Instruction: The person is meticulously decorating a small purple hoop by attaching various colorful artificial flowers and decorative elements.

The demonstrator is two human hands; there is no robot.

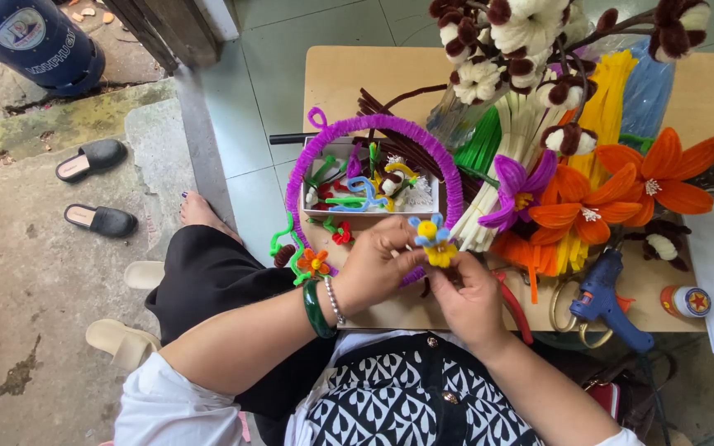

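Observation:
My left hand (378,268) and my right hand (466,297) meet over the near edge of a small wooden table (332,74). Together they pinch a small pipe-cleaner flower (433,241) with blue and yellow petals. My left wrist wears a green bangle (317,310) and a bead bracelet. Just behind my hands a purple fuzzy hoop (382,125) arches over a white box (435,198) of small pipe-cleaner pieces. A small orange flower on a green stem (311,262) lies beside my left hand.
Bundles of pipe cleaners (605,91), large orange flowers (588,206), a purple flower (518,188) and brown-and-white pompom stems (530,33) crowd the table's right. A blue glue gun (609,297), red-handled scissors (512,301) and a small bottle (687,301) lie near the front. Slippers (97,219) and a blue cylinder (30,41) stand on the floor at left.

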